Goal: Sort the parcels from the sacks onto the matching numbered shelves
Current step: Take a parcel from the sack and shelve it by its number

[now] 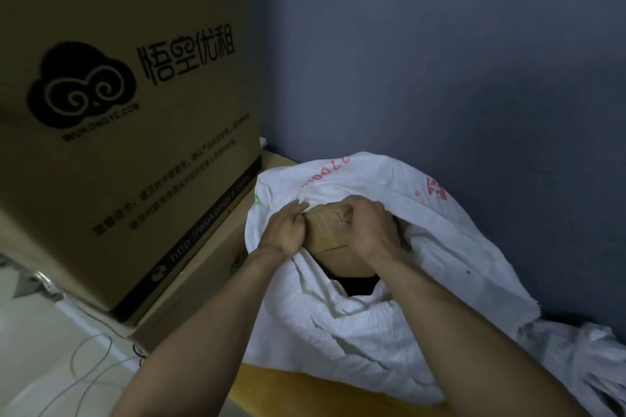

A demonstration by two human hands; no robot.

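A white woven sack (389, 325) with pink print lies open against a blue-grey wall. In its mouth sits a brown cardboard parcel (327, 228) wrapped in clear tape. My left hand (283, 230) grips the parcel's left side together with the sack's edge. My right hand (371, 230) is curled over the parcel's top right. Most of the parcel is hidden by my hands and the sack cloth. No numbered shelves are in sight.
A tall brown carton (118, 112) with black print stands close on the left, on top of another carton (203, 281). A second crumpled white sack (576, 355) lies at the lower right. Thin cables (84, 369) trail over the pale floor at the lower left.
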